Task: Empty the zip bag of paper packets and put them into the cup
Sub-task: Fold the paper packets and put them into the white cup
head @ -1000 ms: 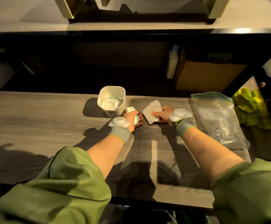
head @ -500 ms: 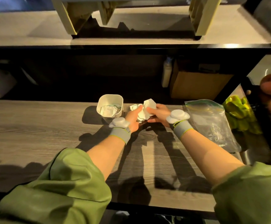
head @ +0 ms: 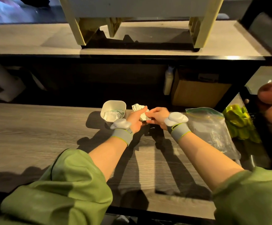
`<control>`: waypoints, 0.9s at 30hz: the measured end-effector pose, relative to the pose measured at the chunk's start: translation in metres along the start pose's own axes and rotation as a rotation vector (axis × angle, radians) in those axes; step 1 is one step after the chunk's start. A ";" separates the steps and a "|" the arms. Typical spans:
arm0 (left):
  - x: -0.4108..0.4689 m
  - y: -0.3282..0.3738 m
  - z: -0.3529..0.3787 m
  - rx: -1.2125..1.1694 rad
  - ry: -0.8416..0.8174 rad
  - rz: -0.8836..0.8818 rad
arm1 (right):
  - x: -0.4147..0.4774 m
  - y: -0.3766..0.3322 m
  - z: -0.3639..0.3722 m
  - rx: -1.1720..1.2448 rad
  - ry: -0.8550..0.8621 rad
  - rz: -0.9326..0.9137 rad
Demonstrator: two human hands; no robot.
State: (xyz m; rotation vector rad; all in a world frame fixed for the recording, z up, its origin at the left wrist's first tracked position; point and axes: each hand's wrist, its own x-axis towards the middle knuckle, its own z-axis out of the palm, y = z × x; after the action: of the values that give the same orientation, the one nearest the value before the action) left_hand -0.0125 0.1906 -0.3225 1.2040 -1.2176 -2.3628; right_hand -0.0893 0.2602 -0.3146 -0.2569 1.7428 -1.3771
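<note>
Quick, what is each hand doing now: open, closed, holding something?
Left hand: closed on the packets, beside the cup.
Right hand: closed on the same packets.

I see olive-green sleeves (head: 64,189) pushed up to the elbows, forearms bare. Each wrist has a grey band w/ lime edging, plus a rounded pale-grey pod on top: left band (head: 122,136), right band (head: 179,131). Left hand (head: 136,119) & right hand (head: 156,115) bare, no gloves
</note>
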 end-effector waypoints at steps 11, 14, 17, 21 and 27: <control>-0.017 0.014 0.004 -0.158 -0.052 -0.062 | -0.007 -0.007 -0.016 -0.479 -0.062 -0.369; -0.020 0.017 0.005 -0.113 -0.077 -0.048 | -0.008 -0.010 -0.020 -0.775 -0.237 -0.327; -0.030 0.019 0.009 -0.112 -0.143 -0.064 | -0.006 -0.009 -0.020 -0.943 -0.201 -0.413; -0.037 0.022 0.009 -0.063 -0.166 -0.078 | -0.008 -0.012 -0.021 -1.023 -0.196 -0.529; -0.040 0.025 0.007 0.054 -0.131 -0.093 | -0.016 -0.019 -0.017 -1.093 -0.255 -0.521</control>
State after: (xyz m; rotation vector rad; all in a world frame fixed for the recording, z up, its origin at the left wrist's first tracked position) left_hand 0.0036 0.1994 -0.2785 1.1615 -1.3000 -2.5274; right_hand -0.0984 0.2748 -0.2905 -1.4837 2.1143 -0.5072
